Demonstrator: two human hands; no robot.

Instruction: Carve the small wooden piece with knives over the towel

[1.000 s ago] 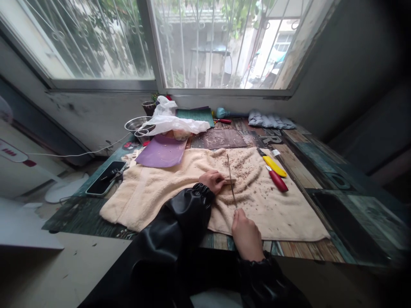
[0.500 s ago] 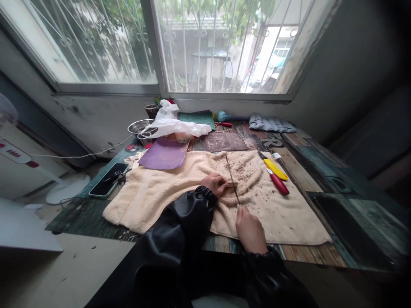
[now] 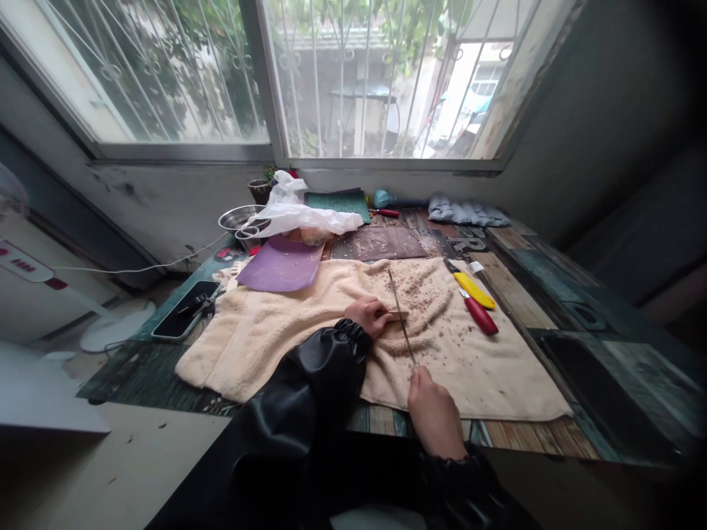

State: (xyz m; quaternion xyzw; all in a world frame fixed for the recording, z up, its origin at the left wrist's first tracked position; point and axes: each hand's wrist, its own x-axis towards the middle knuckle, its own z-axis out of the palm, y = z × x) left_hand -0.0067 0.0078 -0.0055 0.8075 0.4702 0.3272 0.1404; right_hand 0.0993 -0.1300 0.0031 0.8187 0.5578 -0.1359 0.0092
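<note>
My left hand [image 3: 368, 315] is closed on a small flat piece of wood [image 3: 396, 316], pressing it down on a beige towel [image 3: 265, 331]. A long, thin, dark file [image 3: 409, 340] lies across the wood's free end, just right of my left fingertips. Its near end is in my right hand [image 3: 436, 414], closed around it close to the towel's front edge; the fingers hide the handle. Brown shavings [image 3: 414, 291] are scattered over the towel around the file. To the right lie a red-handled knife [image 3: 479, 313] and a yellow-handled knife [image 3: 473, 290].
A purple sheet [image 3: 280, 265] covers the towel's back left part. Behind it are a white plastic bag [image 3: 309, 218] and a metal bowl [image 3: 229, 218]. A phone [image 3: 180, 316] with keys on it lies left. A grey padded bundle [image 3: 467, 211] sits beneath the window.
My right hand has drawn back a little toward me with the file, sliding it across the wood. My left hand and the wood have stayed nearly in place.
</note>
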